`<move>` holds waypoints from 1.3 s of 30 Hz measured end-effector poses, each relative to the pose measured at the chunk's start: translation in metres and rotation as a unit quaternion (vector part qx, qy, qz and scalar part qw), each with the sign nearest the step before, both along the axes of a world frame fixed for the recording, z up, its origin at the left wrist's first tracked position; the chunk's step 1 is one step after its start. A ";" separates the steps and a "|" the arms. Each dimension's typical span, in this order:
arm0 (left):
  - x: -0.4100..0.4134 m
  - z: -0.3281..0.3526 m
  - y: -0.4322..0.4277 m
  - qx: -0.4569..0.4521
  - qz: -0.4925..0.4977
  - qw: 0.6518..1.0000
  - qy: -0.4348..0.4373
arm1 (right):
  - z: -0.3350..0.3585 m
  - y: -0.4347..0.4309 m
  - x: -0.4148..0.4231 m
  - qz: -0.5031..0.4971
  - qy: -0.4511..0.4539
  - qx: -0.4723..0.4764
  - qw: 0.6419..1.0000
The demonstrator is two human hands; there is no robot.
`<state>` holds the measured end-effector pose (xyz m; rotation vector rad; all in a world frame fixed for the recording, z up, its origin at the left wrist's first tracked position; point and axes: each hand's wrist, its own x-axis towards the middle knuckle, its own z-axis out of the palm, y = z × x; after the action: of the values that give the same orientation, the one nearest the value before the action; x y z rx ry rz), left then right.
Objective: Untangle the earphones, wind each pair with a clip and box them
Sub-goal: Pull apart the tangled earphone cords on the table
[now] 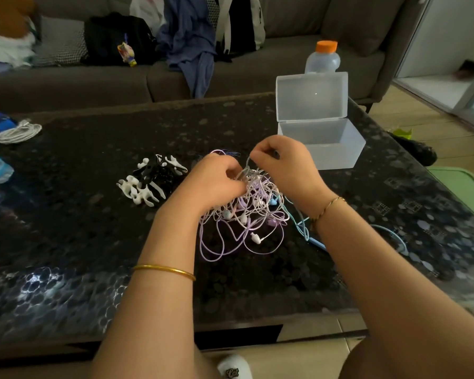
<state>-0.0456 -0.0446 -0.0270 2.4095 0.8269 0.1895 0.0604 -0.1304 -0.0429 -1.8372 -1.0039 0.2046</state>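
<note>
Clutching earphones (248, 214), left hand (216, 181), right hand (285, 165) seemingly pinching

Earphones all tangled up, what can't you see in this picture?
All in the head view:
Number of pairs in the earphone tangle: cords overlap, both hands cover its top.
What the left hand and right hand pinch: curled fingers hide it.
Clips count: piled, overlapping.

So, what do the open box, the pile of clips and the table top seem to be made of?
The box: probably translucent frosted plastic; its walls look milky and thin. The clips: moulded plastic, it seems, black and white, slightly glossy. The table top: dark, glossy, pebble-patterned, reflecting light; glass or polished stone, I cannot tell which.
</note>
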 end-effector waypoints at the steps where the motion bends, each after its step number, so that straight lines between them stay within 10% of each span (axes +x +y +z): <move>1: -0.001 0.002 0.000 -0.041 0.014 0.999 -0.018 | 0.002 -0.001 0.001 0.009 0.026 0.004 1.000; 5: -0.005 0.008 0.003 -0.140 0.076 0.983 -0.088 | 0.005 -0.006 0.002 0.026 0.118 -0.006 0.993; 30: 0.000 -0.004 -0.001 -0.064 0.021 0.993 -0.101 | -0.004 -0.001 -0.004 0.029 0.351 0.059 0.934; 39: 0.000 -0.010 0.005 -0.056 0.041 0.990 -0.127 | -0.004 -0.001 0.001 0.007 0.074 -0.024 0.997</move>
<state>-0.0451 -0.0392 -0.0365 2.1916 0.7961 0.4590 0.0619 -0.1318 -0.0473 -1.8292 -0.9161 0.3706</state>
